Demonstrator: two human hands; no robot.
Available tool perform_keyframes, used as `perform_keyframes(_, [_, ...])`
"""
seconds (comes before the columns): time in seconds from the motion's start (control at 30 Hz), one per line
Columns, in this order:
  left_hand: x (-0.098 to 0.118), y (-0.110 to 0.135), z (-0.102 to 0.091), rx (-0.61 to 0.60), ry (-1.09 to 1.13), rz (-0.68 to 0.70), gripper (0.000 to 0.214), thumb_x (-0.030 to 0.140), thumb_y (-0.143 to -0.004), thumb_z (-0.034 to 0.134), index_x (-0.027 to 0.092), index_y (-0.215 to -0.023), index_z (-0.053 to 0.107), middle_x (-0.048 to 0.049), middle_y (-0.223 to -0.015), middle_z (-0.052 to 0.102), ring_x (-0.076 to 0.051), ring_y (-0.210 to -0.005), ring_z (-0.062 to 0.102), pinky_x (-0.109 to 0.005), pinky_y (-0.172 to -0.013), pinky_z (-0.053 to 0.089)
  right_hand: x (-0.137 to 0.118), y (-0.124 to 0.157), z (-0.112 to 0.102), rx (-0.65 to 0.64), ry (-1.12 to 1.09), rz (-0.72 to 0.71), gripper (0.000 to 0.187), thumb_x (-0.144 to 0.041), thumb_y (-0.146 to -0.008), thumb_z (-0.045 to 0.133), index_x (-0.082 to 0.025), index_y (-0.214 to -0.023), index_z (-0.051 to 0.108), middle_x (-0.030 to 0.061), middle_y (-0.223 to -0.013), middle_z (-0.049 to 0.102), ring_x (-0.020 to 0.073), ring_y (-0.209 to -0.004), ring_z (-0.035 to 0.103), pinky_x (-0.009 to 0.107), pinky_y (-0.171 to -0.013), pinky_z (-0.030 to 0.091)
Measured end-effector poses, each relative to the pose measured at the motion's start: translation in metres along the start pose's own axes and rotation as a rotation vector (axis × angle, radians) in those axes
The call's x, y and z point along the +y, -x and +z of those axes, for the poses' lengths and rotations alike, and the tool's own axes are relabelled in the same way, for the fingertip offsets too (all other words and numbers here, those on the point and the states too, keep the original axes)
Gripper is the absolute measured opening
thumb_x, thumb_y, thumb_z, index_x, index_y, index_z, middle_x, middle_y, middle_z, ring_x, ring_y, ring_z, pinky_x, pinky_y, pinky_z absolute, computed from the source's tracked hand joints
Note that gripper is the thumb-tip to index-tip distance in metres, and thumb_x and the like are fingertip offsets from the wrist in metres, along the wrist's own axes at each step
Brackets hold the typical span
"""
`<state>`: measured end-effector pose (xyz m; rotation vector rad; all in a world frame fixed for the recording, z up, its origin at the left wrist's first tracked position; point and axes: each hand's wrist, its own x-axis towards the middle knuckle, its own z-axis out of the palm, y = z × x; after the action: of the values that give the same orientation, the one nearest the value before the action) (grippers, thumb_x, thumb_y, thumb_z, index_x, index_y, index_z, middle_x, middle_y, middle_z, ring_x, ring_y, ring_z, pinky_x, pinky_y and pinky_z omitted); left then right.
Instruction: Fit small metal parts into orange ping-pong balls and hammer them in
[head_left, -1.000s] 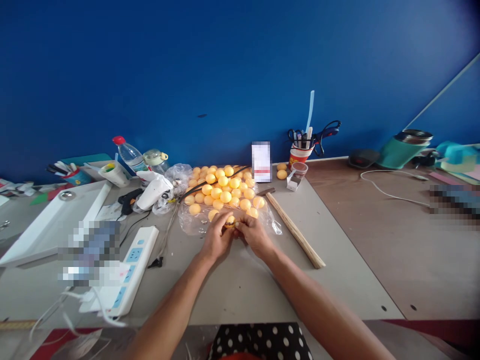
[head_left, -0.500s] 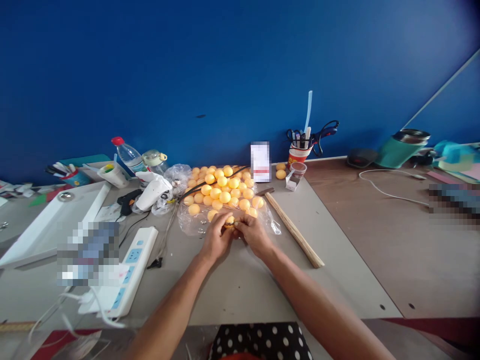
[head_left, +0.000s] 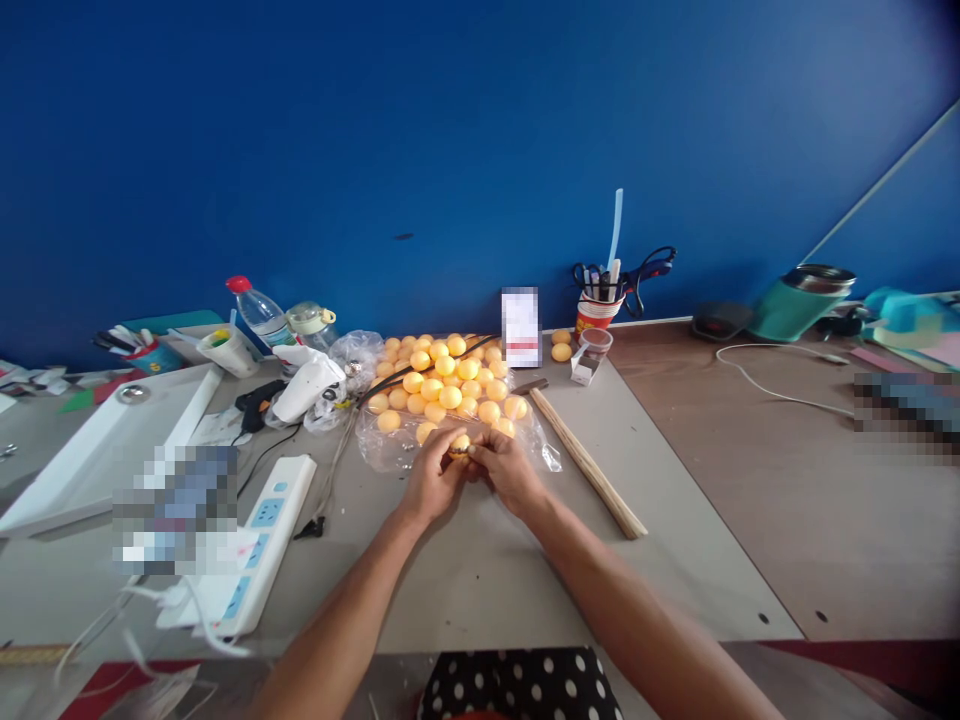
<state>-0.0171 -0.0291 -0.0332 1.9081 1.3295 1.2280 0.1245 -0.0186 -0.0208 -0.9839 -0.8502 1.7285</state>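
Observation:
Between my fingers is a small orange ball (head_left: 460, 444) with a dark band or gap across its middle; it looks like a ping-pong ball. My left hand (head_left: 436, 475) grips it from the left side. The fingertips of my right hand (head_left: 504, 465) pinch at its right edge, and what else they may hold is too small to see. Just beyond both hands lies a heap of orange balls (head_left: 450, 396) on a clear plastic bag (head_left: 390, 455). A hammer with a wooden handle (head_left: 589, 462) rests to the right of my hands.
A white power strip (head_left: 274, 530), a black glue gun (head_left: 259, 402) and a white tray (head_left: 45, 500) lie on the left. Behind stand a plastic bottle (head_left: 259, 312), a red paper cup of tools (head_left: 598, 315) and a small clear container (head_left: 595, 345). A teal tumbler (head_left: 795, 305) leans at right.
Both hands stay in nearly the same place around the ball. The ball seems slightly turned, its dark band less plain. The view has shifted very slightly.

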Motion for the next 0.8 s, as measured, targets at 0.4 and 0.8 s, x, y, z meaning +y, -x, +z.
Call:
perform_keyframes(0.4, [0.009, -0.004, -0.005, 0.030, 0.428, -0.274, 0.045, 0.040, -0.076, 0.072, 0.019, -0.114, 0.062, -0.0096, -0.113, 0.064, -0.022, -0.100, 0.063, -0.032, -0.085, 0.052, -0.026, 0.012, -0.002, -0.130, -0.191, -0.031, 0.027, -0.031, -0.061, 0.080, -0.018, -0.071, 0.058, -0.0033, -0.061, 0.059, 0.0107, -0.055, 0.054, 0.025, -0.059, 0.043])
perform_keyframes(0.8, [0.013, -0.006, -0.009, 0.034, 0.747, -0.417, 0.037, 0.031, -0.074, 0.071, 0.019, -0.108, 0.060, -0.0021, -0.095, 0.064, -0.014, -0.077, 0.065, -0.025, -0.071, 0.049, -0.057, -0.004, -0.050, 0.519, 0.345, -0.512, 0.016, -0.033, -0.077, 0.057, -0.019, -0.084, 0.060, -0.0015, -0.064, 0.054, 0.0134, -0.058, 0.048, 0.027, -0.059, 0.039])
